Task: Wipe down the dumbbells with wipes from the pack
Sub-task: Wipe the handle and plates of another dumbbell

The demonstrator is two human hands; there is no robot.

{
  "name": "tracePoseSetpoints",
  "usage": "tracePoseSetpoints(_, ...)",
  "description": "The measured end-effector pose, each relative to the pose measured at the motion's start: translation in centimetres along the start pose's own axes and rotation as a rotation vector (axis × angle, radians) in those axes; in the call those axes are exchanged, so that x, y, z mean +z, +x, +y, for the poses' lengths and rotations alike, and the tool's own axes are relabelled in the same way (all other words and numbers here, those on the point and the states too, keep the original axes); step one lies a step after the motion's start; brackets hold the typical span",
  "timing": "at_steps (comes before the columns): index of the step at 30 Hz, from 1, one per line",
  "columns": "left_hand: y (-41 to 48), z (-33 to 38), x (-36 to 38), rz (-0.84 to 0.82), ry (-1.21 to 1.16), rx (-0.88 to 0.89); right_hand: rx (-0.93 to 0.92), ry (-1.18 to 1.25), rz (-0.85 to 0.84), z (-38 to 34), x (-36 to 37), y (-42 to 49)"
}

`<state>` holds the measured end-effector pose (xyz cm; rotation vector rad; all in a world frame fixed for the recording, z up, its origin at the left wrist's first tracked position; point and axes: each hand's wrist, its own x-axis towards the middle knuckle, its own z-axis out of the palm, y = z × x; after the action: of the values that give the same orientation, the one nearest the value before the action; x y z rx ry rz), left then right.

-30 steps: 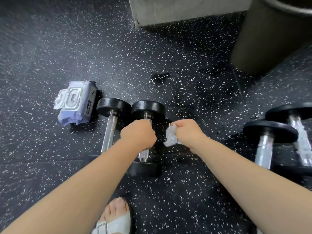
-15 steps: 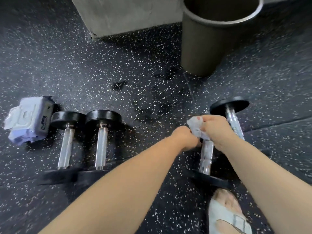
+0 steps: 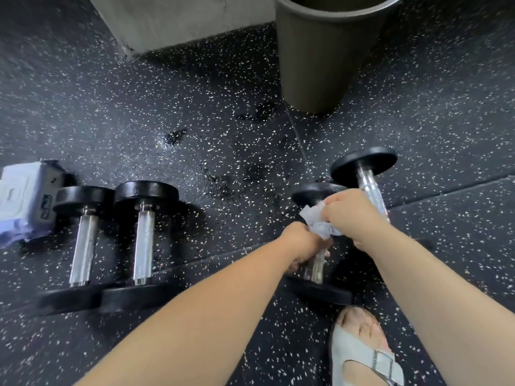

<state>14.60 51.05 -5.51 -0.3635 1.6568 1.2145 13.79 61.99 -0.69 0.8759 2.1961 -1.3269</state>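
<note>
Best guess, we're somewhere in the middle of this job. Our left hand (image 3: 302,243) has its grip clamped round the chrome handle of the near-right dumbbell (image 3: 316,270), which lies on the speckled rubber floor (image 3: 195,121) just ahead of our sandal (image 3: 362,355). Our right hand (image 3: 352,215) has its grip pinched tight on a crumpled wipe (image 3: 320,227), held right over the far end of that handle by the far plate. So a wipe is out and this looks like the dumbbell being done.

The outer dumbbell (image 3: 367,176) lies just beside it on the right, partly hidden behind our right hand. The other two dumbbells (image 3: 143,240) lie side by side well off to the left. The wipes pack (image 3: 22,201) is right up against the leftmost one.

We honestly can't tell if those two are clean, since the chrome is shiny either way. There are a few dark, wet-looking patches on the floor. The bin (image 3: 328,57) stands further out, handy for the used wipe. We'd say this dumbbell and its neighbour are left at the very least.
</note>
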Motion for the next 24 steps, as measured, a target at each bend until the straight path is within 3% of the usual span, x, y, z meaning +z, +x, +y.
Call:
tracePoseSetpoints(12, -3.2, -1.1, -10.5, 0.179, 0.023, -0.002, 0.035, 0.105, -0.106, -2.1, 5.2, -0.6)
tracePoseSetpoints(19, -3.4, -2.6, -14.1, 0.109, -0.134, 0.010, 0.088, 0.247, -0.040, -3.1, 8.4, -1.1)
tracePoseSetpoints(24, -4.3, -2.4, -15.5, 0.091, -0.004, 0.051, -0.147, 0.259, 0.102, -4.6, 11.0, -2.3)
